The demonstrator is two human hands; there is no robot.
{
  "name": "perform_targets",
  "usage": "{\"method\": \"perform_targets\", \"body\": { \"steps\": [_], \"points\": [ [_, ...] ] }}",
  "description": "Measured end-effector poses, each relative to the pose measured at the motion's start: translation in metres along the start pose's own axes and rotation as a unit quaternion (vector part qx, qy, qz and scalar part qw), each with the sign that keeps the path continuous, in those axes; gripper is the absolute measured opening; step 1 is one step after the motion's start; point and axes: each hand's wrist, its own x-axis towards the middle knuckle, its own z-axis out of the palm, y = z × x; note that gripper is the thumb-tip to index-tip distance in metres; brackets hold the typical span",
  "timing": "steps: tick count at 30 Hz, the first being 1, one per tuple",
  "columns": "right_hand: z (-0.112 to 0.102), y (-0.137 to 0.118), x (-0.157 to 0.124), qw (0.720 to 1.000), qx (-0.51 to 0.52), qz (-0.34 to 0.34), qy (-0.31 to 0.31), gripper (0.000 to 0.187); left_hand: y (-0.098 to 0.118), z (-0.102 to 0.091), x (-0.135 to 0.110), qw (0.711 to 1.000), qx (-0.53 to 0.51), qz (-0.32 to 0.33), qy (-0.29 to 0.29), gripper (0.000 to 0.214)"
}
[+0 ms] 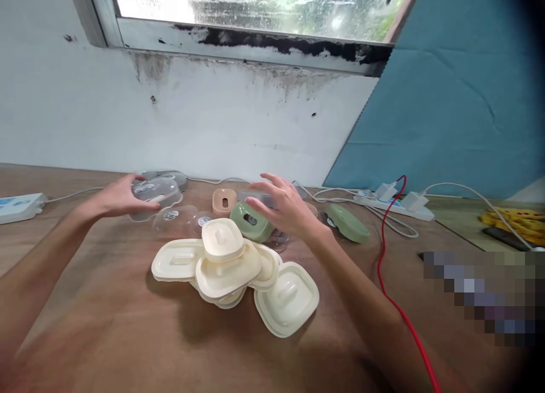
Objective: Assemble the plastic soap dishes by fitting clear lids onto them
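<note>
At the back left, my left hand (pixel 116 197) grips the end of a clear plastic container (pixel 169 189), thumb in front and fingers behind. My right hand (pixel 290 209) is open, its fingers spread above a green lid (pixel 252 222) with an oval slot; whether it touches anything there I cannot tell. In front of both hands lies an overlapping heap of cream plastic lids (pixel 230 274), with a small cream lid (pixel 222 239) on top. A pale lid (pixel 287 299) rests at the heap's right side. More clear containers (pixel 181 221) with round stickers sit between my hands.
A beige slotted piece (pixel 224 200) stands near the wall, and another green piece (pixel 347 222) lies right of my right hand. White power strips (pixel 21 207) are at both sides. A red cable (pixel 385 268) crosses the table at right. Yellow material (pixel 515 222) lies far right.
</note>
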Motion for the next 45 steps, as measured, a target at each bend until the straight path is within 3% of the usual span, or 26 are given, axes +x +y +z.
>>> {"method": "perform_targets", "body": {
  "steps": [3, 5, 7, 9, 14, 16, 20, 22, 26, 31, 34, 37, 39, 42, 45],
  "points": [
    [-0.001, -0.029, -0.004, 0.989, 0.111, -0.091, -0.045, 0.068, 0.049, 0.025, -0.018, 0.997, 0.030, 0.018, -0.075, 0.082],
    [0.001, -0.040, -0.005, 0.968, 0.178, -0.149, -0.095, 0.077, 0.079, 0.044, -0.031, 0.985, 0.014, 0.093, -0.147, 0.086],
    [0.003, -0.042, -0.004, 0.952, 0.227, -0.173, -0.110, 0.074, 0.099, 0.059, -0.040, 0.975, -0.012, 0.139, -0.172, 0.081],
    [0.005, -0.036, -0.002, 0.947, 0.259, -0.160, -0.105, 0.066, 0.106, 0.068, -0.044, 0.973, -0.073, 0.132, -0.177, 0.088],
    [0.007, -0.013, 0.006, 0.928, 0.341, -0.083, -0.126, 0.045, 0.090, 0.073, -0.038, 0.973, -0.147, 0.077, -0.163, 0.121],
    [0.010, -0.002, 0.007, 0.941, 0.324, -0.059, -0.077, 0.039, 0.082, 0.072, -0.036, 0.975, -0.141, 0.074, -0.157, 0.125],
    [0.015, 0.011, 0.005, 0.987, 0.159, 0.000, -0.014, 0.039, 0.075, 0.071, -0.035, 0.973, -0.159, 0.061, -0.154, 0.113],
    [0.013, 0.006, 0.001, 0.991, 0.131, -0.019, -0.032, 0.044, 0.076, 0.073, -0.035, 0.969, -0.185, 0.068, -0.148, 0.106],
    [0.008, -0.020, -0.003, 0.965, 0.201, -0.116, -0.118, 0.050, 0.083, 0.083, -0.038, 0.961, -0.227, 0.098, -0.122, 0.107],
    [0.008, -0.021, -0.004, 0.969, 0.171, -0.086, -0.154, 0.033, 0.078, 0.100, -0.035, 0.957, -0.229, 0.137, -0.118, 0.107],
    [0.000, -0.005, -0.002, 0.984, 0.098, -0.061, -0.136, 0.035, 0.052, 0.101, -0.021, 0.976, -0.152, 0.133, -0.075, 0.089],
    [-0.015, 0.009, -0.001, 0.992, -0.016, -0.005, -0.121, 0.042, 0.014, 0.093, 0.003, 0.996, -0.018, 0.057, 0.066, 0.065],
    [-0.024, 0.014, 0.000, 0.986, -0.067, 0.041, -0.146, 0.050, -0.005, 0.088, 0.022, 0.994, 0.022, 0.023, 0.101, 0.062],
    [-0.028, 0.016, -0.001, 0.972, -0.104, 0.088, -0.193, 0.060, -0.014, 0.096, 0.049, 0.997, 0.055, 0.010, 0.058, 0.048],
    [-0.024, 0.015, -0.002, 0.967, -0.152, 0.076, -0.188, 0.062, -0.004, 0.120, 0.077, 0.996, 0.088, 0.018, 0.012, 0.037]
  ]
}}
